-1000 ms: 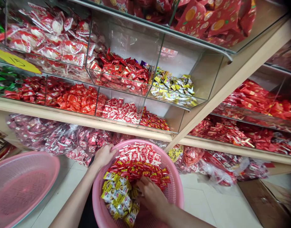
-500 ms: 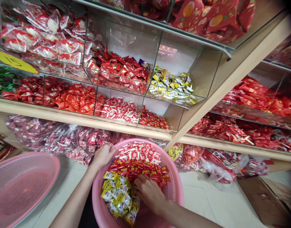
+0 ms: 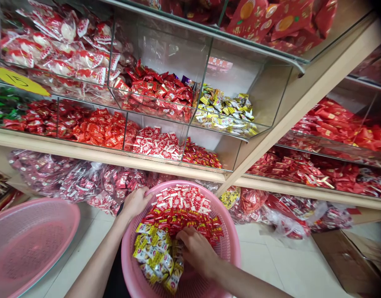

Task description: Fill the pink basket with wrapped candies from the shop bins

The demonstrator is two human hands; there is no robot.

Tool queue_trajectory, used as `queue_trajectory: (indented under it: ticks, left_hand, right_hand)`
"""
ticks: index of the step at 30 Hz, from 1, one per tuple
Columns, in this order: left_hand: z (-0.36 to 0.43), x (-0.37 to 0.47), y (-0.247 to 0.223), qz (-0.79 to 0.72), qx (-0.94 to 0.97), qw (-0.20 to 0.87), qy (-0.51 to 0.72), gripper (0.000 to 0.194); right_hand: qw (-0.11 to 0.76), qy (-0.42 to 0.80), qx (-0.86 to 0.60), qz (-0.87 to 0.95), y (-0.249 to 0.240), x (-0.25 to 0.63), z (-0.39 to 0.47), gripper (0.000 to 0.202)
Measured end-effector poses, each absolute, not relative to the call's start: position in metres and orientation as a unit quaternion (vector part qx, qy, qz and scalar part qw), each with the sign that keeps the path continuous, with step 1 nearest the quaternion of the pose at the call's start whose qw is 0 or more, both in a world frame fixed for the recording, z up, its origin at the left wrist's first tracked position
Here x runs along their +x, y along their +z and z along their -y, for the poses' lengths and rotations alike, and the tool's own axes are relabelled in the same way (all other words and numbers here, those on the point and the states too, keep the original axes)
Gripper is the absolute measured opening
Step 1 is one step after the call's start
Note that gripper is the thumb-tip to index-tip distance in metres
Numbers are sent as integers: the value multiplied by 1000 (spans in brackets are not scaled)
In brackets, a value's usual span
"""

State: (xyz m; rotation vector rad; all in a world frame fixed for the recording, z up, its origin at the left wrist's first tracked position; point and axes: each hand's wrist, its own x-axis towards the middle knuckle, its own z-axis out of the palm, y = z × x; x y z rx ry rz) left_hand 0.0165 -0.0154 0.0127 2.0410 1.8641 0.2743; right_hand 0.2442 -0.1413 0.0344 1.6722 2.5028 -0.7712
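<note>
A round pink plastic basket (image 3: 235, 248) holds wrapped candies in groups: red-and-white ones (image 3: 181, 198) at the far side, red ones (image 3: 206, 225) across the middle, yellow-and-white ones (image 3: 155, 252) at the near left. My left hand (image 3: 135, 203) grips the basket's upper left rim, with its fingers curled over the edge. Inside the basket, my right hand (image 3: 193, 248) is closed at the border between the red and yellow candies. Its fingertips are down among the wrappers, so what they hold is hidden.
An oval pink basket (image 3: 29, 244) stands on the floor at left. Clear shelf bins of candies (image 3: 159, 93) rise ahead, with a wooden shelf edge (image 3: 109, 155) above bagged candies (image 3: 85, 182). A cardboard box (image 3: 346, 258) lies at right.
The right hand has shifted very slightly within the basket among the candies. My left hand keeps its grip on the rim.
</note>
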Motion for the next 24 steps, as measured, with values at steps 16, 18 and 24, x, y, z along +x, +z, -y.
queue_trajectory:
  ticks: [16, 18, 24]
  left_hand:
    - [15, 17, 12, -662, 720, 182, 101, 36]
    - [15, 17, 11, -658, 722, 185, 109, 35]
    - [14, 14, 7, -657, 718, 197, 115, 37]
  right_hand:
    - [30, -330, 462, -822, 42, 242, 166, 36]
    - [60, -344, 452, -821, 37, 238, 171, 39]
    - [25, -328, 429, -841, 59, 241, 158, 51]
